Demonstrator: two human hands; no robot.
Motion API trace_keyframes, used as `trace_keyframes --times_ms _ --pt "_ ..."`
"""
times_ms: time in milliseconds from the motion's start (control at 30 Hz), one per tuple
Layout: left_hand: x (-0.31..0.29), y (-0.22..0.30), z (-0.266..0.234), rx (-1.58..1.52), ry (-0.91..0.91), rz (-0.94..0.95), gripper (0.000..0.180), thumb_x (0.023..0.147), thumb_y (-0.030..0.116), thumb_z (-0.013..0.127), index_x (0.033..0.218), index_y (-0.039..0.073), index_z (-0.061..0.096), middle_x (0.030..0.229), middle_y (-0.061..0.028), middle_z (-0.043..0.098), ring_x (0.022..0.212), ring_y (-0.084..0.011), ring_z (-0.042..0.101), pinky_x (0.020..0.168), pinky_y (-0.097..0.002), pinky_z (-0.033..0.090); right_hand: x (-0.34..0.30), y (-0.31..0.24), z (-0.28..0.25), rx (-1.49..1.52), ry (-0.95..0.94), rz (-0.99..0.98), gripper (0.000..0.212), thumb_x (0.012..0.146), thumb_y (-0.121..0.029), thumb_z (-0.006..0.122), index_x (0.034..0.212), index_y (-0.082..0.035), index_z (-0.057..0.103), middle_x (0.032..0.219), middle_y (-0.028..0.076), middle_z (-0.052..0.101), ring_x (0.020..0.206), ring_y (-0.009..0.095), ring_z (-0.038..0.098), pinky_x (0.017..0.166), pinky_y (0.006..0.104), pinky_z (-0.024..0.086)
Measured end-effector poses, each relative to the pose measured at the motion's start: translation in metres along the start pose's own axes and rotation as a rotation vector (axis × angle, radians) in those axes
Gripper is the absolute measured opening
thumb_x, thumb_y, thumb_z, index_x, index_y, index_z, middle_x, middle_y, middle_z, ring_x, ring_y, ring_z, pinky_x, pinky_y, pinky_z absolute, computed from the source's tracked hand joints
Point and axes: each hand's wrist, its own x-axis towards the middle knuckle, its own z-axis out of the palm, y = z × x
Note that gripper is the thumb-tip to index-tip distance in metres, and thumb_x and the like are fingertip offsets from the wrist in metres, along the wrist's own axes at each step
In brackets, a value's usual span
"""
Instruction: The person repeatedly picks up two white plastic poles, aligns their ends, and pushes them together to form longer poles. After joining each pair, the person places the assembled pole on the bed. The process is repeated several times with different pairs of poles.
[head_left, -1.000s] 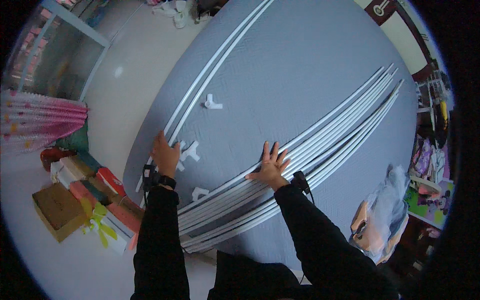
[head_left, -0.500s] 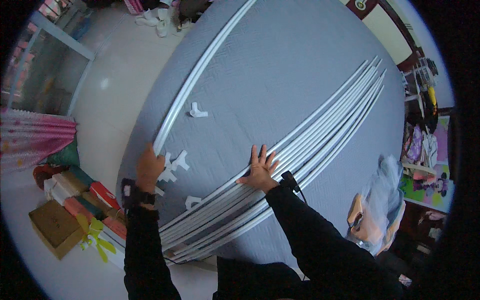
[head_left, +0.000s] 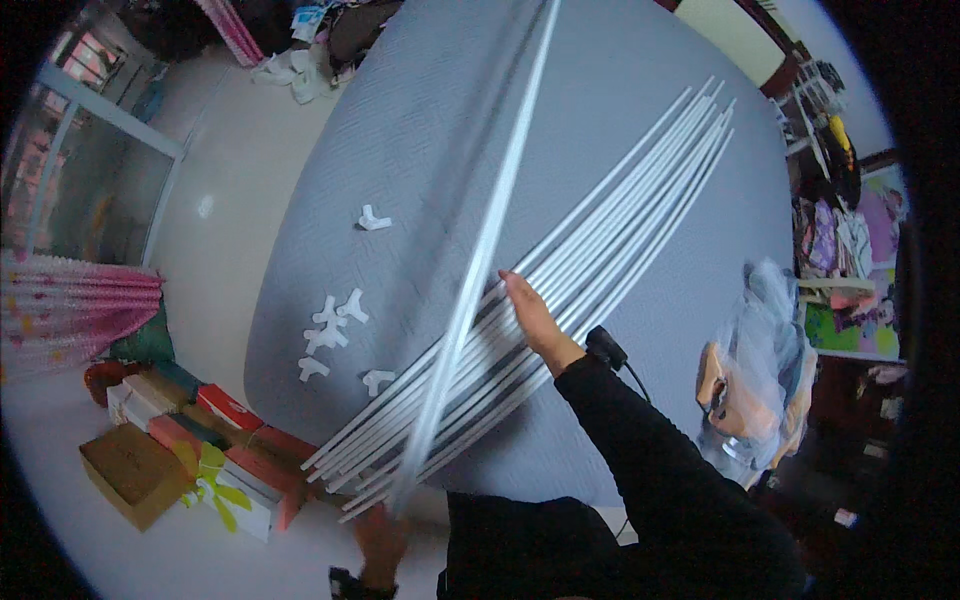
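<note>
One or two long white poles [head_left: 487, 240], blurred by motion and too close together to count, slant up across the middle above the grey bed cover. Their lower end is at my left hand [head_left: 380, 545], which is smeared near the bottom edge and closed around that end. My right hand [head_left: 535, 322] is seen edge-on with fingers stretched out, over a bundle of white poles [head_left: 610, 250] and just right of the raised ones. The bundle lies diagonally on the bed. White pipe connectors [head_left: 328, 325] sit in a loose group at its left, with a single connector [head_left: 374, 217] farther off.
Cardboard boxes [head_left: 135, 475] and a yellow-green fan-like thing [head_left: 215, 490] stand on the floor at lower left. A clear plastic bag [head_left: 755, 365] with orange contents rests at the bed's right side. A shelf with clothes [head_left: 835, 240] lines the right wall.
My left hand has swung the poles off the bed's left side, rightward and toward me. My right hand has turned from palm-down and spread to edge-on.
</note>
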Motion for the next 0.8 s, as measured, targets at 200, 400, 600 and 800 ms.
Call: trace_keyframes --times_ms 200,400,600,800 --pt "-0.092 0.033 0.009 -0.345 -0.351 -0.24 0.044 0.076 0.045 0.069 0.1 0.008 0.065 0.071 -0.0138 0.064 0.064 -0.0345 0.062 0.061 -0.0456 0.049 -0.081 -0.036 -0.047 1.104 0.06 0.243 0.032 0.098 -0.035 0.041 0.101 -0.005 0.051 0.071 0.003 0.048 0.057 0.015 0.047 0.059 0.0303 0.05" --pt "-0.075 0.077 -0.018 -0.132 -0.386 -0.102 0.037 0.088 0.045 0.056 0.097 0.01 0.065 0.071 -0.0166 0.063 0.061 -0.0366 0.061 0.056 -0.0482 0.045 -0.13 0.012 -0.087 1.045 0.36 0.272 0.028 0.1 -0.031 0.039 0.103 -0.006 0.053 0.082 0.006 0.056 0.07 0.02 0.054 0.065 0.0382 0.051" --pt "-0.029 0.134 -0.021 -0.088 -0.189 -0.033 0.036 0.092 0.041 0.049 0.088 0.008 0.061 0.076 -0.0176 0.062 0.069 -0.0394 0.06 0.059 -0.048 0.045 -0.142 0.023 -0.107 0.809 0.298 0.265 0.031 0.098 -0.031 0.042 0.11 -0.005 0.053 0.098 0.007 0.056 0.092 0.021 0.051 0.088 0.0384 0.042" --pt "0.04 0.164 -0.046 -0.038 0.095 0.067 0.03 0.085 0.035 0.061 0.082 0.005 0.057 0.073 -0.018 0.061 0.068 -0.0398 0.059 0.058 -0.0485 0.043 -0.204 0.024 -0.098 0.621 0.135 0.323 0.03 0.092 -0.029 0.054 0.112 -0.007 0.054 0.101 0.003 0.056 0.092 0.017 0.054 0.082 0.0332 0.046"
